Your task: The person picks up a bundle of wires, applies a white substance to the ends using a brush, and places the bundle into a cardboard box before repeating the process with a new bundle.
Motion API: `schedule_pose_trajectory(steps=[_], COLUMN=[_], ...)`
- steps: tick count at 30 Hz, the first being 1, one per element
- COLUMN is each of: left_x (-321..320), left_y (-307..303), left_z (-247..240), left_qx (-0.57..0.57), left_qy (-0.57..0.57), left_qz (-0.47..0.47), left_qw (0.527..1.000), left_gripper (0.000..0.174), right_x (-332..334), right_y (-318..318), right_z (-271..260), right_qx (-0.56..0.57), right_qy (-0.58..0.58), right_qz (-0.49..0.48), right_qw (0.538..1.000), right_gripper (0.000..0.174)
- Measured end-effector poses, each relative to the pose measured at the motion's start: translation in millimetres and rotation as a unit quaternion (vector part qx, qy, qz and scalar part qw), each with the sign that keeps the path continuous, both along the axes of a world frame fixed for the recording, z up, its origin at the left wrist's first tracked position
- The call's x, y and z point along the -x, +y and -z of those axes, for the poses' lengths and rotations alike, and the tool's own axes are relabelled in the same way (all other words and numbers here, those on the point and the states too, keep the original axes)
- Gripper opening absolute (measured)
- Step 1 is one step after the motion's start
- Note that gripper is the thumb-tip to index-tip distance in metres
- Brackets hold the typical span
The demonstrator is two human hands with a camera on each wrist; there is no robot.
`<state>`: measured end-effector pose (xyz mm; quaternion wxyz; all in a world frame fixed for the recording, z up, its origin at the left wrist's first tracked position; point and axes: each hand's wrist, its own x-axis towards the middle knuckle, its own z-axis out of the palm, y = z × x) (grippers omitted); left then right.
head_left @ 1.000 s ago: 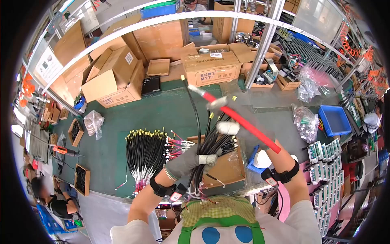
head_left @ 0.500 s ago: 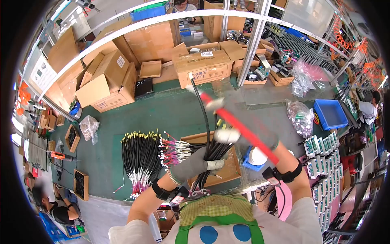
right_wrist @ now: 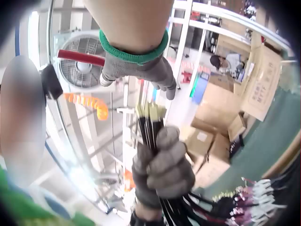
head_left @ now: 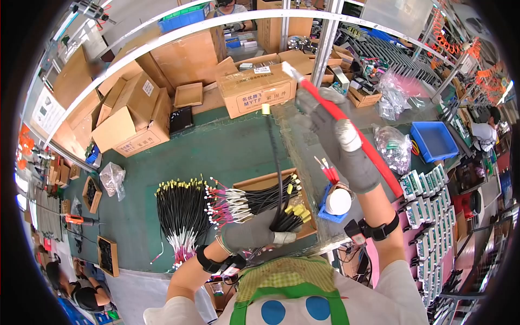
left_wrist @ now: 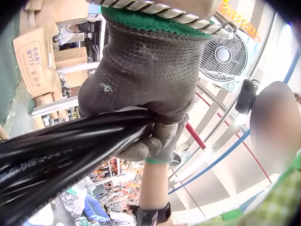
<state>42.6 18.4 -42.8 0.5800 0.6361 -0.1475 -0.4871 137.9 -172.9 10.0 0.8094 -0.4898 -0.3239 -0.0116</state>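
Observation:
My gloved left hand point(head_left: 246, 235) grips a bundle of black cables point(head_left: 281, 221) near their yellow ends. From that bundle one longer black cable point(head_left: 273, 146) stands up with a yellow tip. In the left wrist view the glove's fingers wrap around the black cables point(left_wrist: 70, 141). Farther off to the right, my gloved right hand point(head_left: 329, 138) holds a long red rod point(head_left: 379, 165) with a whitish tip, which lies along the forearm. The right wrist view shows the bundle's yellow ends point(right_wrist: 150, 112) upright in the left fist, below and apart from the right hand.
More cables point(head_left: 265, 200) lie in a cardboard tray point(head_left: 309, 227); a large fan of cables point(head_left: 184, 208) lies left of it. A white round container point(head_left: 338, 201) stands in a blue holder at right. Cartons point(head_left: 257, 92) and a metal frame point(head_left: 325, 43) stand behind; a blue bin point(head_left: 433, 141) sits right.
My right hand has moved up and right with the red rod, away from the cables. The left hand's bundle now shows apart from the cables in the tray. The head view has shifted.

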Motion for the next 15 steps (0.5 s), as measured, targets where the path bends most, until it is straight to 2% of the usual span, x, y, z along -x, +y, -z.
schedule_pose_trajectory(steps=[1,2,3,4,6,7,9,10,11,13,14,15], left_x=[-2,-3,-6,-11,2,2,1,6,8,11,11,11], left_y=[-1,-4,-9,-16,-6,-6,-9,-7,-8,-13,-15,-16], left_z=[-6,-5,3,16,26,14,-15,8,15,21,21,20], left_qx=[-0.045,-0.062,0.032,0.125,0.12,0.031,-0.144,-0.091,-0.085,-0.071,-0.071,-0.071], left_qy=[0.026,-0.017,-0.197,-0.369,-0.184,-0.142,-0.05,-0.18,-0.208,-0.265,-0.259,-0.252], left_qz=[0.051,0.076,0.041,0.002,-0.021,0.004,0.056,0.052,0.049,0.046,0.046,0.047], left_qw=[0.997,0.995,0.979,0.921,0.975,0.989,0.987,0.978,0.973,0.961,0.962,0.964], left_gripper=[0.037,0.036,0.035,0.034,0.037,0.039,0.042,0.046,0.042,0.034,0.033,0.033], right_x=[5,16,29,42,43,37,26,15,4,0,5,8], right_y=[-2,0,4,9,12,11,-6,-13,-21,-30,-29,-34], right_z=[-1,-4,8,20,50,52,37,21,6,-29,-37,-40], right_qx=[0.105,0.21,0.285,0.361,0.387,0.367,0.209,0.116,0.022,0.029,0.094,0.159], right_qy=[-0.024,-0.047,-0.045,-0.051,-0.047,-0.057,0.024,0.056,0.076,0.04,-0.026,-0.031], right_qz=[-0.021,-0.041,-0.073,-0.105,-0.136,-0.122,-0.087,-0.055,-0.023,-0.025,-0.02,-0.023], right_qw=[0.994,0.976,0.955,0.925,0.911,0.92,0.974,0.99,0.997,0.998,0.995,0.987], right_gripper=[0.056,0.055,0.054,0.053,0.051,0.051,0.05,0.05,0.05,0.05,0.05,0.05])
